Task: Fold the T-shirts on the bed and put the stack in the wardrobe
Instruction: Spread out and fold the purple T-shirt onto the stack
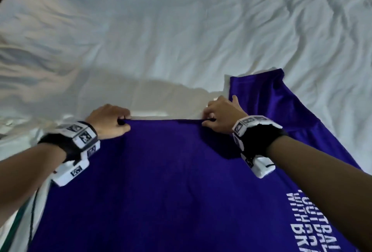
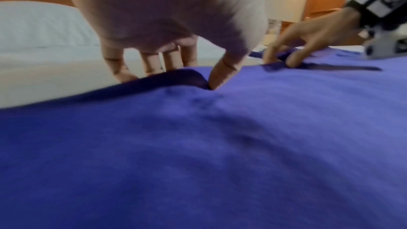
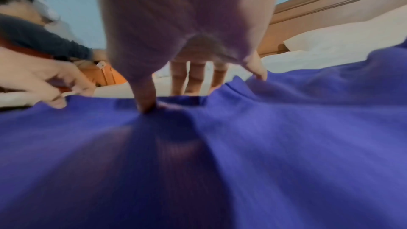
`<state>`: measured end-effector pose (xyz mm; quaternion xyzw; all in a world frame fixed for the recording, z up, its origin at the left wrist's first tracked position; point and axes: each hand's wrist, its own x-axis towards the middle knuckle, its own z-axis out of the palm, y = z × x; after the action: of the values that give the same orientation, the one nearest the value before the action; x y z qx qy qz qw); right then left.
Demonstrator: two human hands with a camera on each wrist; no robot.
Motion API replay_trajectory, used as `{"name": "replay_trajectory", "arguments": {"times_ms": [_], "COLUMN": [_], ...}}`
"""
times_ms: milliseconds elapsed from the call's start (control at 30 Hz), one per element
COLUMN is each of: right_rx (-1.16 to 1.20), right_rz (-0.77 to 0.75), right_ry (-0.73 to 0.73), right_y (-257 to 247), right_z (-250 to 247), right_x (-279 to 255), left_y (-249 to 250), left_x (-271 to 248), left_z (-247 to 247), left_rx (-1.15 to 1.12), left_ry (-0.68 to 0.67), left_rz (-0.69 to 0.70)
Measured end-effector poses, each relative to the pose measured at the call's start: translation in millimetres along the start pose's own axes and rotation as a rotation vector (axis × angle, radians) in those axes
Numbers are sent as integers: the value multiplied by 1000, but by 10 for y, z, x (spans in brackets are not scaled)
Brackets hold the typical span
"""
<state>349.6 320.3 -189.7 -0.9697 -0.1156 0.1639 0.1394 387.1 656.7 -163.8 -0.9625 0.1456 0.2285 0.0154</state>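
I am seeing my left hand (image 1: 109, 120) and my right hand (image 1: 222, 117) each pinching the far edge of the purple T-shirt (image 1: 161, 181), thumb under and fingers on top. The shirt is lying spread on the white bed (image 1: 161, 40), close to me.

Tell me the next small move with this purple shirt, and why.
Probably lift the far edge and bring it toward you to fold the shirt. The left hand and right hand each pinch that edge, pulled straight between them, on the bed.
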Motion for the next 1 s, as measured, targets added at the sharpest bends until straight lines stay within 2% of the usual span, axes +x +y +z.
{"name": "replay_trajectory", "arguments": {"times_ms": [67,133,200,267,300,333,367,400,433,500,567,633,700,767,800,867,933,1000], "right_rx": [-5,-1,-22,-4,22,43,44,17,-24,-73,-85,-82,-84,-92,-92,-108,-133,-147], "right_rz": [56,132,163,138,118,104,100,99,99,113,133,144,151,152,159,173,198,227], "right_ry": [66,198,358,442,426,377,318,265,223,186,157,128,111,106,104,110,118,128], "right_y": [-48,-131,-322,-618,-793,-955,-1086,-1178,-1226,-1231,-1205,-1202,-1221,-1222,-1219,-1232,-1282,-1366], "right_z": [-1,138,387,685,838,987,1123,1237,1316,1387,1380,1374,1361,1366,1366,1369,1363,1387], "right_x": [61,20,-147,-424,-587,-748,-886,-993,-1059,-1071,-1025,-1002,-1004,-1008,-1000,-990,-1024,-1178], "left_y": [-221,-221,-34,421,679,891,1039,1059,957,498,-90,-558,-725,-532,-342,149,601,743], "left_x": [24,-29,-124,-343,-483,-602,-713,-778,-798,-730,-668,-650,-668,-735,-792,-999,-1274,-1530], "left_z": [21,92,298,471,559,697,785,878,951,1048,1049,962,868,816,810,860,1040,1294], "left_rx": [-61,-79,-48,-156,-204,-224,-211,-173,-143,-65,-45,-48,-72,-57,-67,-140,-183,-187], "left_ry": [49,141,351,529,519,408,229,77,20,56,84,31,-5,94,168,229,174,67], "left_rz": [8,-33,-33,73,155,234,261,244,202,112,-48,-227,-323,-271,-198,-35,61,35]}}
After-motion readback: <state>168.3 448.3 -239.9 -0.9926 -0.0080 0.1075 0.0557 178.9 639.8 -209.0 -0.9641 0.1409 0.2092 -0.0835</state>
